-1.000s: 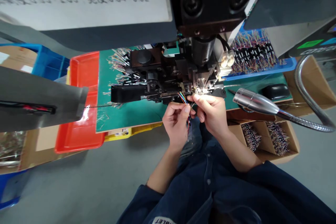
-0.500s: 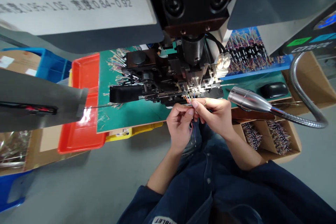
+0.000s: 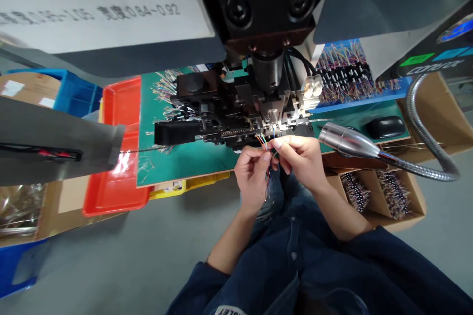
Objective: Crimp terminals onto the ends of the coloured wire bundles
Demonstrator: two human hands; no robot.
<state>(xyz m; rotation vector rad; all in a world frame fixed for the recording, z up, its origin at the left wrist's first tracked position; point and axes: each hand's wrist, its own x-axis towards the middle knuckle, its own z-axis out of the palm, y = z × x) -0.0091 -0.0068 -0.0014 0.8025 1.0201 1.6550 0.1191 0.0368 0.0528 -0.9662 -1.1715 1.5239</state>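
Note:
My left hand (image 3: 253, 172) is closed in a pinch around a bundle of thin coloured wires (image 3: 263, 141). Orange and green wire ends fan out above the fingers, and the bundle's lower ends hang beneath the hand. Close beside it, my right hand (image 3: 301, 157) pinches a blue wire (image 3: 274, 133) from the bundle, its tip pointing at the lit jaws of the crimping machine (image 3: 273, 117). The fingertips of both hands nearly meet just in front of the machine. Where the wires join is hidden by my fingers.
A lamp on a bendy metal neck (image 3: 349, 140) reaches in from the right. Wire harnesses fill a blue tray (image 3: 354, 103) and a divided cardboard box (image 3: 417, 202). Red trays (image 3: 114, 199) stand left of the green table mat (image 3: 177, 167). A black mouse (image 3: 386, 127) lies right.
The orange and green wire ends have spread apart to the left of the blue one. My right hand has shifted slightly left. The lower wire ends have swung closer together.

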